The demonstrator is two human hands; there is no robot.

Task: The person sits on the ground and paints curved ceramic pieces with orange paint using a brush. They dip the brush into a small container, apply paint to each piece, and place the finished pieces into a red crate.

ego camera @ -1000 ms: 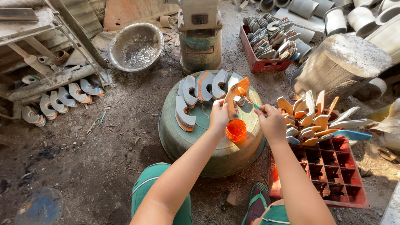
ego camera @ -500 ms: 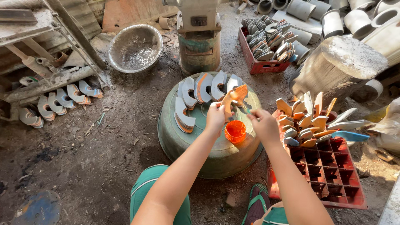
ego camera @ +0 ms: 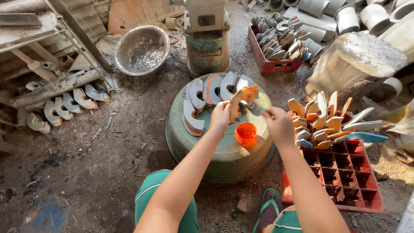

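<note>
**Painting a curved piece over an upturned basin**

A large green basin (ego camera: 224, 159) is sitting upside down on the dirt floor (ego camera: 108, 142), serving as the work surface. Along its far and left edges, grey curved pieces (ego camera: 211, 88) with orange faces are lying in a fan. A small orange pot (ego camera: 246, 133) is standing near the basin's middle, slightly toward the right edge.

The left hand (ego camera: 221, 118) is gripping one curved piece (ego camera: 242, 97) by its lower end, fingers closed round it, holding it up above the far half of the basin. The right hand (ego camera: 280, 125) is pinching a thin brush (ego camera: 260, 108) whose tip is meeting the piece's lower right edge.

To my eye, doing this well is calling for a steady left grip on the unpainted end, short strokes that are following the curve, and the wet face being kept off the neighbouring pieces.

Right of the basin, a red crate (ego camera: 345, 177) is carrying a bunch of orange and pale pieces (ego camera: 323, 121) at its far end, with empty cells nearer. Another red crate (ego camera: 276, 64) of grey pieces is standing beyond. A metal bowl (ego camera: 141, 49) is resting at far left, and more curved pieces (ego camera: 64, 105) are lying under a bench there.
</note>
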